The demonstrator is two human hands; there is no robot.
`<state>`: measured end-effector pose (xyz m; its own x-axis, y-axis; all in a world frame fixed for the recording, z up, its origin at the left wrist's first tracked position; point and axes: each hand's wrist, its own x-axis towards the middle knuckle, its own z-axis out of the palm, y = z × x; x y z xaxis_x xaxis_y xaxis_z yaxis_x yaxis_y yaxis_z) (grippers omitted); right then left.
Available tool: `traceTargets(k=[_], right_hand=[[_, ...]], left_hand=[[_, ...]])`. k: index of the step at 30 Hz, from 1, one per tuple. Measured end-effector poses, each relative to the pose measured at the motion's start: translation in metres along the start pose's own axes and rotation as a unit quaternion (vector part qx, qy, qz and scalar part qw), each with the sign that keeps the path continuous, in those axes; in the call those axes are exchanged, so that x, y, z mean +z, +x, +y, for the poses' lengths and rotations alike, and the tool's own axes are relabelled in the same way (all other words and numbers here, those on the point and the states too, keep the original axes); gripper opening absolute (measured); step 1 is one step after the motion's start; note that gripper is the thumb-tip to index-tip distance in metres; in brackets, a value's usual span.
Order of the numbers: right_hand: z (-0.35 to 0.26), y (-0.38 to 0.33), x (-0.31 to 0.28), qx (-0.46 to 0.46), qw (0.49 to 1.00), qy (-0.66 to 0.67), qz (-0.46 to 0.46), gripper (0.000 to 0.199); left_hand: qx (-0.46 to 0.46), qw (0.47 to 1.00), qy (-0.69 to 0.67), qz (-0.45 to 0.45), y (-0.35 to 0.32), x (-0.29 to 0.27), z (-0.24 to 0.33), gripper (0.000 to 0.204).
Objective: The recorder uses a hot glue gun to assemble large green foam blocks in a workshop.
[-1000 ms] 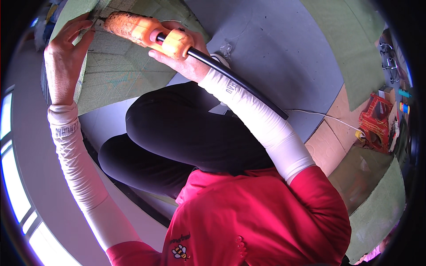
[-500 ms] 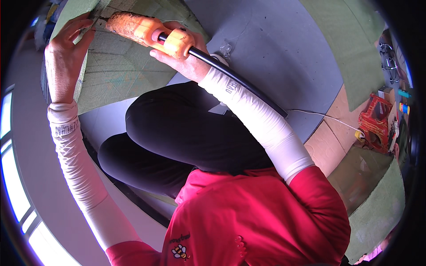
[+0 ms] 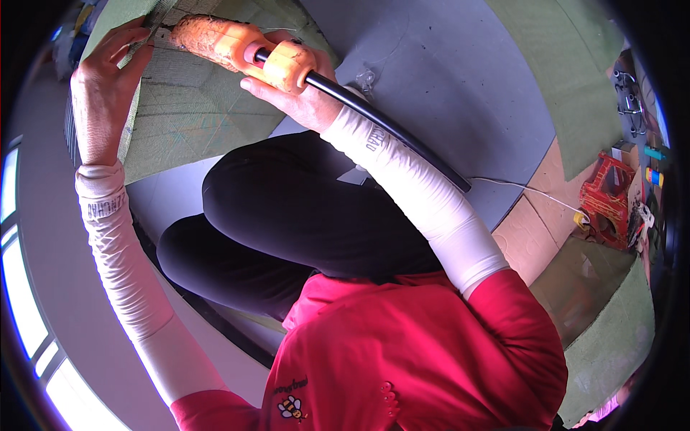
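My right hand (image 3: 313, 106) is wrapped around an orange hand-held tool (image 3: 215, 42) with a worn, dark-stained front. From its back end a black tube (image 3: 388, 126) runs along my right forearm. The tool's front lies against a green mesh-backed cloth (image 3: 190, 111). At the cloth's upper left edge, close to the tool's tip, my left hand (image 3: 108, 80) pinches the material between thumb and fingers. Just what the tip touches is too small and dark to make out.
My black-trousered legs (image 3: 302, 208) are folded below the cloth. A thin pale cord (image 3: 507, 182) leads from the tube's end toward a red stand (image 3: 607, 201) at the right. More green cloth (image 3: 564, 72) lies at the far right, beside brown cardboard (image 3: 528, 230).
The orange tool and my right hand have shifted very slightly, and the tube's lower end has moved a little to the right. My left hand keeps nearly the same place.
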<state>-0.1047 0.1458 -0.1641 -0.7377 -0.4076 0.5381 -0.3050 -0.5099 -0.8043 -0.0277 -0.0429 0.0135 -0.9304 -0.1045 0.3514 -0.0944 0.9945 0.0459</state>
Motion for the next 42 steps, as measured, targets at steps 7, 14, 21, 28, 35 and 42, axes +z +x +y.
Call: traceTargets(k=[7, 14, 21, 28, 35, 42], right_hand=[[-0.0027, 0.0033, 0.0019, -0.001, 1.0, 0.017, -0.011, 0.036], [0.001, -0.0007, 0.0009, 0.014, 1.0, 0.026, -0.007, 0.038], [-0.0024, 0.0024, -0.0002, -0.001, 1.0, 0.024, -0.018, 0.037], [-0.0007, -0.0027, 0.0007, -0.013, 1.0, 0.015, 0.006, 0.036], [-0.0033, 0.0016, -0.0003, 0.004, 1.0, 0.007, -0.015, 0.035], [0.0009, 0.0003, -0.003, -0.003, 1.0, 0.026, -0.008, 0.037]], left_hand=[[-0.005, 1.0, -0.004, 0.001, 0.0, 0.0007, -0.0007, 0.024], [-0.005, 1.0, -0.023, 0.0, -0.0009, 0.0016, -0.0047, 0.026], [-0.007, 1.0, -0.01, -0.001, -0.0032, 0.0009, -0.0049, 0.027], [-0.007, 1.0, -0.007, 0.001, -0.0011, 0.0012, -0.0036, 0.026], [-0.011, 1.0, -0.016, 0.0, -0.0011, -0.0004, -0.0023, 0.026], [-0.01, 1.0, -0.016, -0.001, -0.0006, 0.0023, -0.0057, 0.026]])
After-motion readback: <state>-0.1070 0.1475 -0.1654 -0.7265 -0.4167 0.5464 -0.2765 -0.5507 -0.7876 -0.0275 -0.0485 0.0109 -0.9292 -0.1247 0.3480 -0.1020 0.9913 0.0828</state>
